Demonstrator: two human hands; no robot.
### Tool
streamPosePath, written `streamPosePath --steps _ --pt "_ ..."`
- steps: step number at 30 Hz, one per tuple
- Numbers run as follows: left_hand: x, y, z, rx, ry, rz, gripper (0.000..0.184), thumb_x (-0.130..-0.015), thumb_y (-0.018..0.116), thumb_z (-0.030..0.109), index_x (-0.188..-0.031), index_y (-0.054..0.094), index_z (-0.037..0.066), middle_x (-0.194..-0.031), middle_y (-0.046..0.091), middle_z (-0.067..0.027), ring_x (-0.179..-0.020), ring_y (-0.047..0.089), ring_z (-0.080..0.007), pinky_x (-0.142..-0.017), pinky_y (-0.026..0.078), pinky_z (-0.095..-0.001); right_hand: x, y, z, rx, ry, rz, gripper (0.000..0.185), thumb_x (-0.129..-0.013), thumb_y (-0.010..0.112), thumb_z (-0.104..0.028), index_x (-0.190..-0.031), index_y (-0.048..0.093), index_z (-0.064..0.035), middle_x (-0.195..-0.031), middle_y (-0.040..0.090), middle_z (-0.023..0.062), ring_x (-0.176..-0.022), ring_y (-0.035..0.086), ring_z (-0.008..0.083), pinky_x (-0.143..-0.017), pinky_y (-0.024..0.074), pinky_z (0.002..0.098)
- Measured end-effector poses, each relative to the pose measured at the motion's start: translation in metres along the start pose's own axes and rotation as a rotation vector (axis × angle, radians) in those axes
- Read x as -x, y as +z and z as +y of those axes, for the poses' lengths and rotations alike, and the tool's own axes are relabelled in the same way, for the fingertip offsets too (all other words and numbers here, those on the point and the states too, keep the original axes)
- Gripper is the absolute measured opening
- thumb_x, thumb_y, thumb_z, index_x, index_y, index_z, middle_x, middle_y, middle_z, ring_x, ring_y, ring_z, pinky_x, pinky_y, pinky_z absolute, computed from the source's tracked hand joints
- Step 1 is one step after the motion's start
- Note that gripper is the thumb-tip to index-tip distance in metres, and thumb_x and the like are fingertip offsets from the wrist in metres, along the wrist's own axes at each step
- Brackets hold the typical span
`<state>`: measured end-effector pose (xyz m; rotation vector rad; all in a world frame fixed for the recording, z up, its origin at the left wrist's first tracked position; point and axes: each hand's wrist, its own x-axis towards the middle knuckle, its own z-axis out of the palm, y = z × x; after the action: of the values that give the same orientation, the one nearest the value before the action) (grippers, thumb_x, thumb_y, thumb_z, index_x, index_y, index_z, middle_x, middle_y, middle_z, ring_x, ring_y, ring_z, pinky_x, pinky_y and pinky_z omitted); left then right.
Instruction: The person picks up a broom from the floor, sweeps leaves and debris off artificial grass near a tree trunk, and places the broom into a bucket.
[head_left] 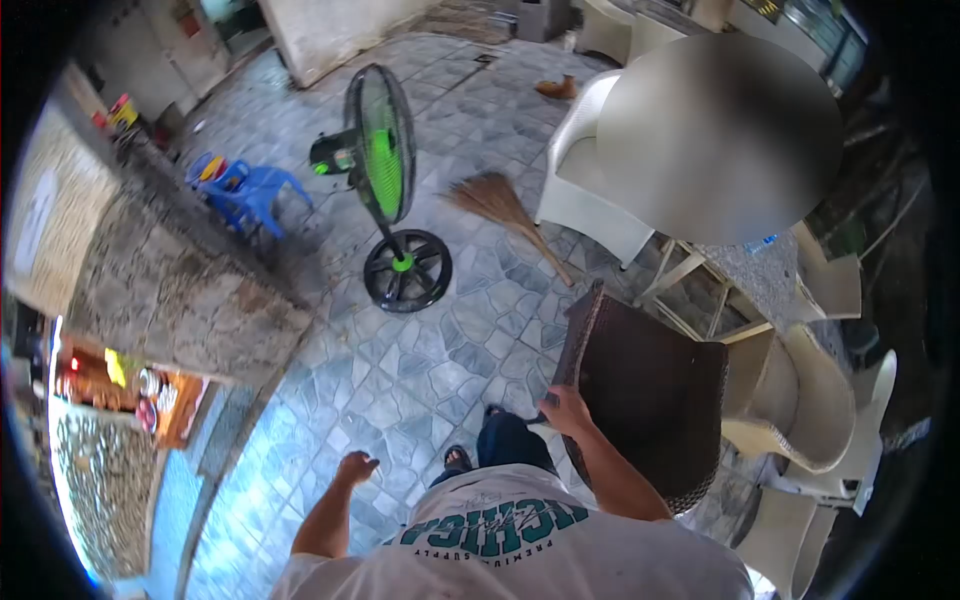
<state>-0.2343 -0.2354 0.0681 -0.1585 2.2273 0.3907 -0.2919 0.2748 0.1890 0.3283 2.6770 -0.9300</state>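
Observation:
My right hand [567, 410] has its fingers wrapped over the left edge of a large dark brown woven chair [650, 390], which stands close on my right. A small dark piece shows beside those fingers, too unclear to name. Over the tiled floor my left hand [355, 468] hangs empty, its fingers loosely bent and partly apart, touching nothing. Beyond the chair a straw broom [500, 205] lies on the floor, its handle pointing towards the chair.
A black and green standing fan [385, 160] is ahead. Blue plastic stools [250, 190] stand by the stone wall [180, 270] at left. White woven chairs [800, 400] and a table [750, 275] crowd the right. A large blurred patch hides the upper right. A small orange-brown animal [557, 88] is farther back.

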Motion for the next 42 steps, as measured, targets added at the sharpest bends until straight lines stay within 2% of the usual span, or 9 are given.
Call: streamPosePath --steps 6,10,14,19,21,25,30,34,42 --pt "-0.176 -0.131 0.079 -0.488 0.553 0.157 0.031 -0.085 0.052 0.039 -0.097 0.067 0.015 -0.1 0.064 -0.0137 -0.099 0.059 -0.0318 -0.084 0.046 -0.0424 -0.082 0.007 0.038 -0.064 0.277 0.126 0.055 -0.076 0.065 -0.038 -0.115 0.056 -0.001 -0.119 0.054 0.0189 -0.11 0.052 0.0315 -0.094 0.0409 0.0382" --pt "-0.263 -0.131 0.185 -0.128 0.985 0.39 0.025 -0.084 0.053 0.034 -0.083 0.064 0.011 -0.079 0.062 -0.0158 -0.081 0.059 -0.0364 -0.074 0.047 -0.0441 -0.133 -0.018 0.035 -0.176 0.481 0.175 0.061 -0.075 0.064 -0.037 -0.12 0.051 0.002 -0.126 0.047 0.0225 -0.117 0.046 0.0334 -0.098 0.0374 0.039" --pt "-0.239 -0.208 0.347 0.069 0.71 -0.028 0.036 -0.08 0.061 0.035 -0.065 0.048 0.006 -0.063 0.051 -0.0149 -0.061 0.052 -0.0301 -0.056 0.038 -0.0402 -0.193 -0.021 0.06 -0.104 0.662 0.229 0.075 -0.075 0.064 -0.039 -0.132 0.038 0.0015 -0.133 0.039 0.0237 -0.123 0.04 0.0354 -0.102 0.0347 0.0392" --pt "-0.364 -0.213 0.437 -0.009 0.555 -0.273 0.038 -0.08 0.067 0.034 -0.095 0.063 -0.001 -0.081 0.066 -0.0086 -0.076 0.06 -0.0144 -0.067 0.047 -0.031 -0.267 -0.018 0.103 -0.25 0.803 0.258 0.093 -0.072 0.067 -0.043 -0.141 0.02 -0.003 -0.139 0.031 0.022 -0.126 0.036 0.0363 -0.103 0.0335 0.0394" --pt "-0.443 -0.192 0.467 0.123 0.623 -0.273 0.038 -0.078 0.061 0.038 -0.076 0.062 0.001 -0.072 0.062 -0.0175 -0.072 0.061 -0.0335 -0.063 0.045 -0.0398 -0.293 -0.012 0.115 -0.312 0.873 0.245 0.094 -0.071 0.068 -0.042 -0.141 0.018 -0.0028 -0.14 0.029 0.0219 -0.126 0.036 0.0368 -0.103 0.0339 0.0394" --pt "-0.593 -0.157 0.552 -0.151 0.556 -0.367 0.034 -0.079 0.057 0.036 -0.077 0.064 0.003 -0.076 0.063 -0.0195 -0.076 0.062 -0.0339 -0.066 0.046 -0.0415 -0.343 -0.005 0.12 -0.373 1.129 0.336 0.079 -0.067 0.073 -0.034 -0.13 0.04 -0.0008 -0.116 0.054 0.023 -0.11 0.053 0.0368 -0.092 0.0423 0.0401" --pt "-0.792 -0.097 0.627 -0.348 0.544 -0.109 0.071 -0.078 0.061 0.041 -0.131 0.036 0.002 -0.106 0.06 -0.0252 -0.097 0.058 -0.041 -0.082 0.047 -0.0454 -0.356 -0.005 0.113 -0.444 1.233 0.359 0.064 -0.06 0.075 -0.017 -0.117 0.052 -0.0007 -0.098 0.062 0.0173 -0.09 0.062 0.0304 -0.082 0.047 0.0385" --pt "-0.884 -0.097 0.723 -0.221 0.434 -0.147 0.077 -0.078 0.062 0.042 -0.136 0.03 0.003 -0.106 0.059 -0.0258 -0.1 0.057 -0.0408 -0.083 0.047 -0.0459 -0.353 0.006 0.116 -0.346 1.254 0.289 0.067 -0.055 0.076 -0.02 -0.114 0.052 0.0008 -0.094 0.062 0.0177 -0.086 0.062 0.0298 -0.079 0.0475 0.0395" --pt "-0.992 -0.029 0.714 -0.038 0.359 -0.106 0.064 -0.079 0.057 0.047 -0.126 0.045 0.005 -0.105 0.062 -0.0194 -0.101 0.057 -0.0373 -0.085 0.045 -0.0442 -0.375 -0.013 0.121 -0.315 1.105 0.193 0.066 -0.057 0.075 -0.019 -0.117 0.052 -0.0037 -0.096 0.06 0.0145 -0.086 0.06 0.0285 -0.075 0.0482 0.0374"
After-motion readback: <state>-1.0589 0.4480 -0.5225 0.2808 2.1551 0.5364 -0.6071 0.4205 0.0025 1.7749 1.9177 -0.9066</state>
